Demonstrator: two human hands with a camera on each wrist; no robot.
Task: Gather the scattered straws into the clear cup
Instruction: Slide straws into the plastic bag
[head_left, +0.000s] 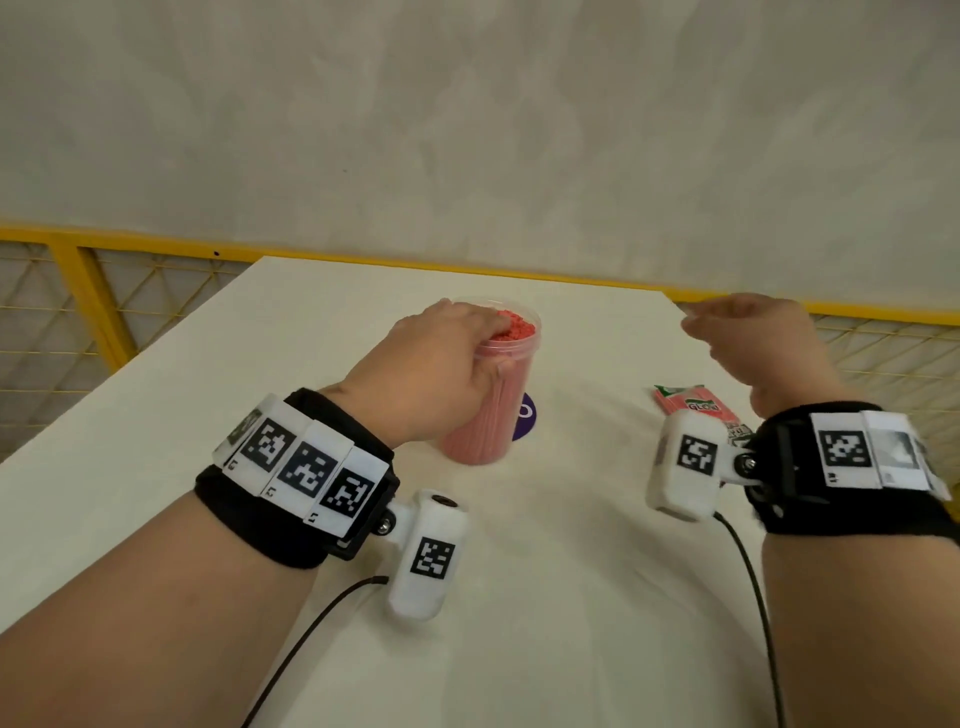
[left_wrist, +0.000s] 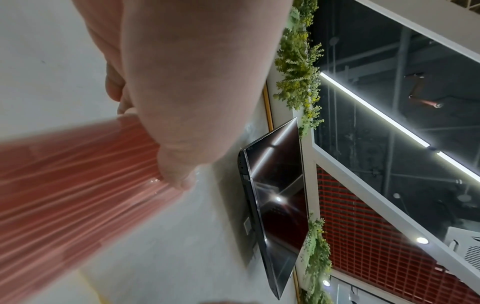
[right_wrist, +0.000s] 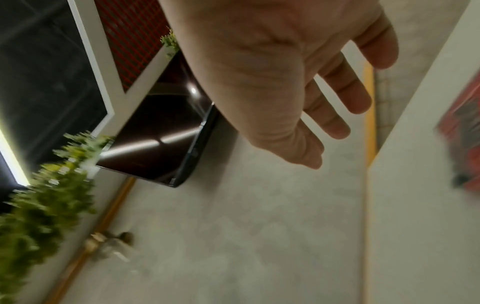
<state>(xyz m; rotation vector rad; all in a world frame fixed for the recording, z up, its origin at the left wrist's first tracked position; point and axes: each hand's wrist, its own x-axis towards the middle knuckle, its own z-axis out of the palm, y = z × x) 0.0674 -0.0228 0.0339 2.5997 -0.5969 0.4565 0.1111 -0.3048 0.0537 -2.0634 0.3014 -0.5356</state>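
A clear cup (head_left: 488, 410) stands upright near the middle of the white table (head_left: 571, 597), packed with pink straws (head_left: 511, 328) whose ends show at its rim. My left hand (head_left: 441, 364) grips the cup near its top, thumb on the side and fingers curled over the rim onto the straw ends. In the left wrist view the straws (left_wrist: 67, 185) show as a blurred pink bundle under the thumb (left_wrist: 179, 179). My right hand (head_left: 753, 338) hovers above the table's far right, fingers (right_wrist: 337, 127) spread and relaxed, holding nothing.
A pink and green straw wrapper (head_left: 696, 410) lies on the table under my right wrist. A purple round sticker (head_left: 524, 415) sits just behind the cup. A yellow railing (head_left: 363, 257) runs along the table's far edge.
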